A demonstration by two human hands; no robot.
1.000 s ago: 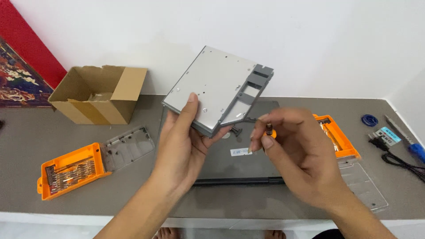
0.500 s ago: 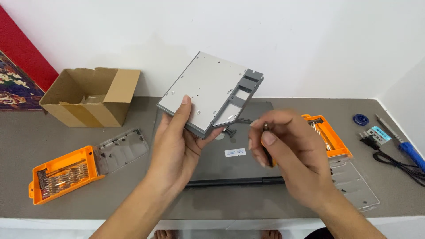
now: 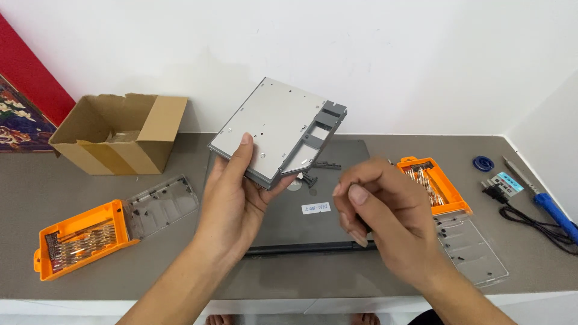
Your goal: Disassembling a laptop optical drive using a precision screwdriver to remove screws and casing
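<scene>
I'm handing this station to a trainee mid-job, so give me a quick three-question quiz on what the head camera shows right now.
1. True or false: the left hand holds the grey drive caddy lifted above the laptop.
2. Multiple choice: where does the cardboard box stand? A) far left, by the wall B) on the laptop C) beside the blue-handled tool
3. How many orange bit cases lie open on the table?

Key: 1 true. 2 A. 3 two: the left bit case and the right bit case, one on each side of the laptop.
</scene>
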